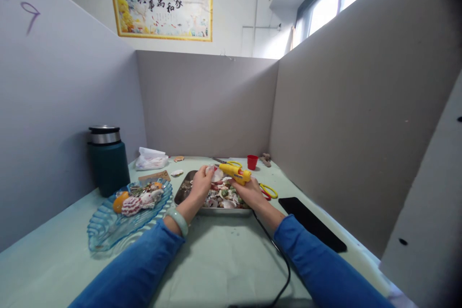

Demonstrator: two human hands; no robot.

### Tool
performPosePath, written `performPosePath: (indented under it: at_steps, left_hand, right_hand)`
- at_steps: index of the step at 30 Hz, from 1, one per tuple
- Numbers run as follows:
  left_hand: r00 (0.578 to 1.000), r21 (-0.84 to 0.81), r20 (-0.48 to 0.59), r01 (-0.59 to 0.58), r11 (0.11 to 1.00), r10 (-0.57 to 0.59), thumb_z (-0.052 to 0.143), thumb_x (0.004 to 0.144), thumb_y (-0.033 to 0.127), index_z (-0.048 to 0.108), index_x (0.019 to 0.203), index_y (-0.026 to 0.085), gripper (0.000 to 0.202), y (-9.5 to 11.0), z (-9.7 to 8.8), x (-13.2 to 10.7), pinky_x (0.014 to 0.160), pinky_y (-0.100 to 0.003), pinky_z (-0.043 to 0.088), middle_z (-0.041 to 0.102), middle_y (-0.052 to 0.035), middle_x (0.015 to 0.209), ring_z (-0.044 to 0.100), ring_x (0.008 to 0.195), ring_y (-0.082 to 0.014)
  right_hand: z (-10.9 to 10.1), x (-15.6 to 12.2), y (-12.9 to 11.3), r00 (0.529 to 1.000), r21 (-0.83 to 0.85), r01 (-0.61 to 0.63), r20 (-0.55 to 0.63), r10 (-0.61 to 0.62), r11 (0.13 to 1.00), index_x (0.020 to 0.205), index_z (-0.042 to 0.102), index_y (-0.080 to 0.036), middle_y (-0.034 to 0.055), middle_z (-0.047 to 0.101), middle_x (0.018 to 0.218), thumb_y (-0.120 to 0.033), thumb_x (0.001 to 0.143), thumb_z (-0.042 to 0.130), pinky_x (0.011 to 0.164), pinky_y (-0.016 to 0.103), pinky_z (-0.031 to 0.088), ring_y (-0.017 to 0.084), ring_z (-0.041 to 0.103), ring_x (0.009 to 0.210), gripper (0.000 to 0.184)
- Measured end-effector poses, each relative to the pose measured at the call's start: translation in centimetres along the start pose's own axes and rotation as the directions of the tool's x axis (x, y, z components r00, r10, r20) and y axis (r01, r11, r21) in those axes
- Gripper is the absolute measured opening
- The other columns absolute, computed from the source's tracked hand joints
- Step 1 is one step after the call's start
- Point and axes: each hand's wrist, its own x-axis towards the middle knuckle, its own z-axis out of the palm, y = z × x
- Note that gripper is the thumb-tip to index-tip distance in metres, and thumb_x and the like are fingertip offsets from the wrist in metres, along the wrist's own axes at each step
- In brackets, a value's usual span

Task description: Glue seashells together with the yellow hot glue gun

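Observation:
My right hand [249, 192] is closed around the handle of a yellow hot glue gun [236, 172], whose black cord runs down toward the table's front edge. The gun's nozzle points left, close to a whitish shell-like piece [215, 174] with a bit of red on it. That piece is pinched in the fingers of my left hand [202, 185]; its exact shape is too small to make out. Both hands are above a metal tray [220, 211] filled with mixed seashells [224, 198]. A pale bangle circles my left wrist.
A blue glass dish [104, 233] with shells and an orange item stands left, before a dark green thermos [108, 166]. Behind are a tissue pack [151, 160], scissors [234, 163] and a red cup [252, 161]. A black slab [312, 224] lies right. Partitions enclose three sides.

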Motion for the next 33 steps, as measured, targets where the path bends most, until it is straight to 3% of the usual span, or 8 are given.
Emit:
performPosePath:
  at_steps: [5, 13, 18, 22, 33]
  left_hand:
    - [0.996, -0.016, 0.084, 0.023, 1.0, -0.022, 0.053, 0.081, 0.038, 0.051, 0.088, 0.017, 0.022, 0.31, 0.11, -0.26, 0.037, -0.02, 0.043, 0.061, -0.0011, 0.072, 0.06, 0.046, -0.0125]
    - [0.99, 0.05, 0.14, -0.029, 0.998, 0.022, 0.05, 0.082, 0.04, 0.051, 0.08, 0.017, 0.023, 0.18, 0.14, -0.41, 0.035, -0.019, 0.036, 0.054, 0.0022, 0.043, 0.05, 0.035, -0.012]
    - [0.998, 0.0, 0.063, -0.001, 1.0, 0.001, 0.05, 0.081, 0.041, 0.049, 0.077, 0.017, 0.025, 0.1, 0.03, -0.19, 0.034, -0.019, 0.034, 0.054, 0.0023, 0.045, 0.048, 0.033, -0.0103]
    - [1.0, -0.041, 0.02, -0.011, 0.999, 0.012, 0.053, 0.08, 0.04, 0.048, 0.081, 0.016, 0.024, 0.17, 0.06, -0.14, 0.033, -0.016, 0.033, 0.057, 0.0015, 0.059, 0.055, 0.04, -0.01]
    - [0.998, -0.011, 0.063, -0.003, 1.0, 0.004, 0.05, 0.081, 0.036, 0.051, 0.085, 0.016, 0.02, -0.05, -0.04, 0.07, 0.033, -0.018, 0.035, 0.058, 0.0008, 0.061, 0.056, 0.041, -0.0111]
  right_hand:
    - [0.18, 0.03, 0.3, 1.0, 0.02, 0.017, 0.006, -0.017, 1.0, 0.084, 0.069, -0.014, 0.0018, 0.066, 0.071, -0.034, 0.072, 0.056, 0.06, 0.025, 0.044, 0.017, 0.059, 0.065, 0.026]
    - [0.22, 0.08, 0.44, 0.999, 0.037, 0.02, 0.024, -0.021, 0.999, 0.083, 0.068, -0.013, 0.0023, 0.067, 0.071, -0.033, 0.072, 0.056, 0.06, 0.025, 0.044, 0.018, 0.06, 0.067, 0.025]
    - [-0.05, -0.02, 0.14, 1.0, -0.025, 0.001, -0.005, -0.001, 1.0, 0.077, 0.068, -0.014, 0.0013, 0.064, 0.066, -0.033, 0.071, 0.056, 0.057, 0.024, 0.042, 0.017, 0.058, 0.061, 0.023]
    - [-0.09, 0.02, 0.18, 1.0, -0.055, -0.008, -0.023, 0.006, 0.998, 0.077, 0.068, -0.014, 0.0022, 0.064, 0.066, -0.032, 0.071, 0.055, 0.058, 0.025, 0.041, 0.018, 0.058, 0.063, 0.023]
    - [-0.05, -0.01, -0.03, 1.0, -0.05, -0.015, -0.025, 0.014, 0.999, 0.076, 0.068, -0.015, 0.0014, 0.064, 0.064, -0.034, 0.069, 0.055, 0.056, 0.025, 0.042, 0.017, 0.058, 0.06, 0.024]
